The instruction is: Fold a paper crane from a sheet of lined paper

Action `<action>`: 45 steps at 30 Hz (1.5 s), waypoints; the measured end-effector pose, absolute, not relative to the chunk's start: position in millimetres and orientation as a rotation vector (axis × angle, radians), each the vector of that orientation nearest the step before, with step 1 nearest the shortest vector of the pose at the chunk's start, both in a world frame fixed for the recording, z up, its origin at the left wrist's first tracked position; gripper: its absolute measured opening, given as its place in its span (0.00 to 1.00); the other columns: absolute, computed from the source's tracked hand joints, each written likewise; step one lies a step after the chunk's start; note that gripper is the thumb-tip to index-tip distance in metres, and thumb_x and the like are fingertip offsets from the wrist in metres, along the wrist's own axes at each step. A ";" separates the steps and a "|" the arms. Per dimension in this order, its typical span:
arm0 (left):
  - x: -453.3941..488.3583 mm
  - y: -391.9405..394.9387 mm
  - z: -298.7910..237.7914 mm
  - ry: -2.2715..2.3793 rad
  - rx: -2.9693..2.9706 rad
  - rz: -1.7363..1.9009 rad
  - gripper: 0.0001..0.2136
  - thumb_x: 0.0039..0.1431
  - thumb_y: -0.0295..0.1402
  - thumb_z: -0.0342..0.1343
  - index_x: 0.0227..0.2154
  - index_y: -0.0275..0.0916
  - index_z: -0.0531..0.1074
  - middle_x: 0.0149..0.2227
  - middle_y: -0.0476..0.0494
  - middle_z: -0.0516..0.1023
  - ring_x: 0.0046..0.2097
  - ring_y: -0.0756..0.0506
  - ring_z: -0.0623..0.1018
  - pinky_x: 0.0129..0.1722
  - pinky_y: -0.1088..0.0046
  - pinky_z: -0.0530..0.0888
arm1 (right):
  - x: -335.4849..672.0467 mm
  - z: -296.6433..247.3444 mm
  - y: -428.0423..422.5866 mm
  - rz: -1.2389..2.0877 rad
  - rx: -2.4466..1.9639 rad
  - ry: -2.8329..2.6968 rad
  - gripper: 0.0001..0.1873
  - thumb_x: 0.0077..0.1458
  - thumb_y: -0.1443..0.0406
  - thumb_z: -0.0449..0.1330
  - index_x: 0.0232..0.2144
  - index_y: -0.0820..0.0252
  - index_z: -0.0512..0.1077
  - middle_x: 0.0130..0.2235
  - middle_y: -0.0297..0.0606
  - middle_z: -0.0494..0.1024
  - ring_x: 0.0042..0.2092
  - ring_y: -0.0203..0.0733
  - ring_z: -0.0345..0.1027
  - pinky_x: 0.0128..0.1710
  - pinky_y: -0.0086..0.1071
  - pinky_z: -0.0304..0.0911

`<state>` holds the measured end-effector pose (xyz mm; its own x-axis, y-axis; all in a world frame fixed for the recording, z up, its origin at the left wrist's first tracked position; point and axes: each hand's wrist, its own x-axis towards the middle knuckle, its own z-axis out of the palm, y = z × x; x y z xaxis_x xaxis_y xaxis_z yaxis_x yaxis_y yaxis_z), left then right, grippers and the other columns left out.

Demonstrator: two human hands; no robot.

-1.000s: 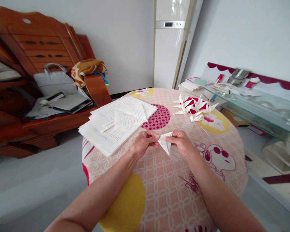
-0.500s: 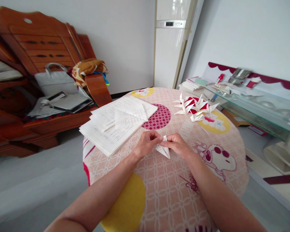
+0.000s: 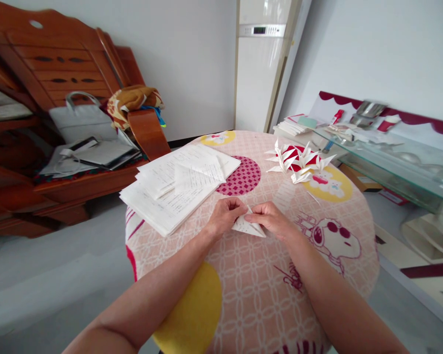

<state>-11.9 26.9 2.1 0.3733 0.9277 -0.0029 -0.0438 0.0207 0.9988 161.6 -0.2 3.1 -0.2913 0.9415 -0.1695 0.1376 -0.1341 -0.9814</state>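
A small folded piece of white paper [image 3: 249, 227] with writing on it is between my hands, above the middle of the round table. My left hand [image 3: 227, 215] pinches its left side, fingers curled in. My right hand [image 3: 269, 219] grips its upper right part between thumb and fingers. One pointed corner of the paper sticks out low toward the right. Beyond my right hand, several white origami cranes [image 3: 299, 160] stand grouped on the cloth. To the left of my hands lies a stack of handwritten sheets [image 3: 180, 196], with a loose folded sheet [image 3: 201, 174] on top.
A patterned pink tablecloth [image 3: 251, 290] covers the table. On the right stands a glass shelf [image 3: 402, 167] with papers and metal bowls. A wooden bench [image 3: 64, 64] at the left holds a grey bag [image 3: 79, 118]. A thin white strip [image 3: 313, 197] lies near the cranes.
The folded paper has turned in my hands, its lower point swinging to the right and more of its written face showing. Both hands stay at nearly the same spot.
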 end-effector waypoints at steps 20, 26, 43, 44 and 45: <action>-11.8 29.2 0.0 0.952 1.438 0.984 0.11 0.50 0.38 0.60 0.22 0.36 0.68 0.19 0.54 0.65 0.22 0.54 0.62 0.23 0.77 0.58 | 158.2 14.0 -3.4 1.608 -1.279 -1.390 0.16 0.46 0.55 0.68 0.19 0.61 0.74 0.19 0.35 0.76 0.20 0.36 0.68 0.17 0.26 0.59; -11.3 28.3 2.1 0.943 1.334 1.009 0.10 0.50 0.37 0.60 0.22 0.37 0.69 0.18 0.53 0.66 0.21 0.53 0.64 0.22 0.76 0.60 | 158.5 9.4 -1.9 1.566 -1.282 -1.426 0.16 0.49 0.54 0.66 0.21 0.61 0.75 0.18 0.35 0.75 0.19 0.36 0.68 0.18 0.27 0.60; -9.3 30.0 -2.0 0.916 1.355 0.934 0.16 0.51 0.45 0.63 0.27 0.36 0.72 0.22 0.52 0.69 0.23 0.53 0.65 0.22 0.77 0.58 | 158.2 11.1 -0.4 1.440 -1.310 -1.320 0.15 0.48 0.55 0.66 0.20 0.59 0.74 0.18 0.34 0.75 0.20 0.37 0.67 0.18 0.29 0.62; -9.5 29.8 -2.1 0.925 1.362 0.915 0.16 0.52 0.46 0.63 0.26 0.36 0.72 0.22 0.52 0.69 0.23 0.53 0.65 0.22 0.77 0.58 | 157.9 11.5 -0.1 1.425 -1.295 -1.305 0.15 0.47 0.55 0.66 0.19 0.59 0.74 0.19 0.34 0.75 0.20 0.37 0.66 0.18 0.29 0.62; -9.9 29.6 -2.1 0.934 1.369 0.894 0.17 0.52 0.47 0.62 0.26 0.36 0.72 0.22 0.51 0.69 0.22 0.53 0.65 0.22 0.77 0.59 | 157.7 11.5 0.2 1.413 -1.282 -1.297 0.15 0.47 0.55 0.66 0.19 0.59 0.74 0.19 0.34 0.74 0.20 0.37 0.66 0.18 0.29 0.62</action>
